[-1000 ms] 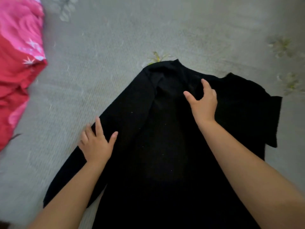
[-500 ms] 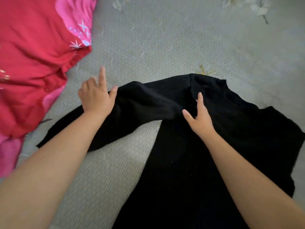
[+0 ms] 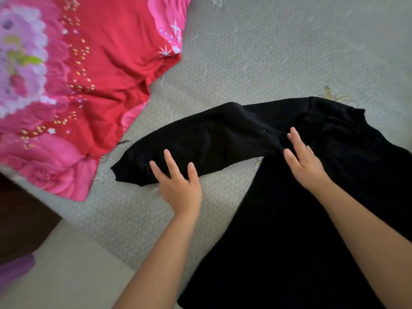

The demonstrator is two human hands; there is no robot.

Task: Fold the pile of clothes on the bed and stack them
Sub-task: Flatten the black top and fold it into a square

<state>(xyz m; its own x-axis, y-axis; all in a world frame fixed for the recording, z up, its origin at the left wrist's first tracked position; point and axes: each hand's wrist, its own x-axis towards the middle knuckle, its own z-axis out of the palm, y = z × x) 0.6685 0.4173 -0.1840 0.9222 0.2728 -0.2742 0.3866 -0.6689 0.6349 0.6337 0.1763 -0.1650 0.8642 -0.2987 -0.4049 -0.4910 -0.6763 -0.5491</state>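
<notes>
Fingers straight, both hands flat on black garment.

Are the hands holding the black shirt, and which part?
Nothing is gripped. The left hand lies flat on the black shirt's sleeve near its cuff; the right hand presses flat where the sleeve meets the body.

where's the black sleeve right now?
In the head view, the black sleeve lies stretched out to the left across the grey bed cover, under the left hand, just below the red and pink blanket.
</notes>
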